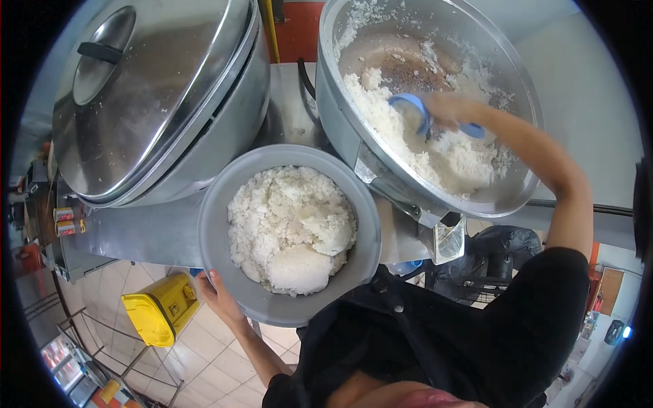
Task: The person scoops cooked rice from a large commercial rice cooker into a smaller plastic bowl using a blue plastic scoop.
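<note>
My right hand (448,108) grips a blue plastic scoop (412,104) inside a large metal pot (341,109) at the right. White cooked rice (375,109) is heaped along the near side of this pot, and a browned layer shows on its bottom. The scoop's bowl is against the rice and partly hidden. My left hand (220,297) holds the rim of a round grey basin (213,224) at its lower left. A mound of cooked rice (285,219) fills much of the basin, with a smooth rounded lump at its near side.
A second large metal pot (224,137) with a tilted lid (153,102) stands at the left. Both pots and the basin are on a metal table (137,237). Below is a yellow bin (160,308) on the tiled floor. A black bag (510,242) lies at the right.
</note>
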Motion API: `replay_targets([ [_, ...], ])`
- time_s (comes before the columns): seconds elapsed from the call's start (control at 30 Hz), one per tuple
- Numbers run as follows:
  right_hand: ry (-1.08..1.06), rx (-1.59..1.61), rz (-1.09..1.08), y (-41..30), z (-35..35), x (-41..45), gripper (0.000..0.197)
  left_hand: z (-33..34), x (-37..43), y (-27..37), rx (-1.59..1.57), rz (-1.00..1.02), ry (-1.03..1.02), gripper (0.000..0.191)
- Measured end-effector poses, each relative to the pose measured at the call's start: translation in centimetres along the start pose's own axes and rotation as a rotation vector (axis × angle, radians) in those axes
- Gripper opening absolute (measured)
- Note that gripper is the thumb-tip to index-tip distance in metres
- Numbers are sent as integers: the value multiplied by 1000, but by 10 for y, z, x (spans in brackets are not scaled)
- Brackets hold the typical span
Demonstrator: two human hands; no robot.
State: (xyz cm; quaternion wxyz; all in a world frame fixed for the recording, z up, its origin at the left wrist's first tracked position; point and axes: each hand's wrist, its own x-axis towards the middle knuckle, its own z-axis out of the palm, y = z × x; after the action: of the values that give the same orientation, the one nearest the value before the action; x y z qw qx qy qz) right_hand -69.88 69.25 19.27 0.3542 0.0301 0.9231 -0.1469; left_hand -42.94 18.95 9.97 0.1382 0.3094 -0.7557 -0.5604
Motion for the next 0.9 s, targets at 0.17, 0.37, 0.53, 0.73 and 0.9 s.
replay_targets([
  [0.17, -562, 773, 320, -14, 13, 23, 45, 6, -2, 14, -27, 5, -33, 23],
  [0.37, -823, 653, 61, -24, 15, 60, 36, 8, 1, 9, 26, 108, -29, 32],
  [0.53, -813, 602, -18, -20, 18, 69, 39, 10, 3, 7, 58, 124, -22, 36],
  [0.73, -411, 551, 44, -60, 3, 0, 60, 2, -1, 3, 188, 159, 28, 35],
  [0.9, -634, 615, 57, -52, 0, 0, 63, 6, 3, 3, 182, 161, 4, 33],
])
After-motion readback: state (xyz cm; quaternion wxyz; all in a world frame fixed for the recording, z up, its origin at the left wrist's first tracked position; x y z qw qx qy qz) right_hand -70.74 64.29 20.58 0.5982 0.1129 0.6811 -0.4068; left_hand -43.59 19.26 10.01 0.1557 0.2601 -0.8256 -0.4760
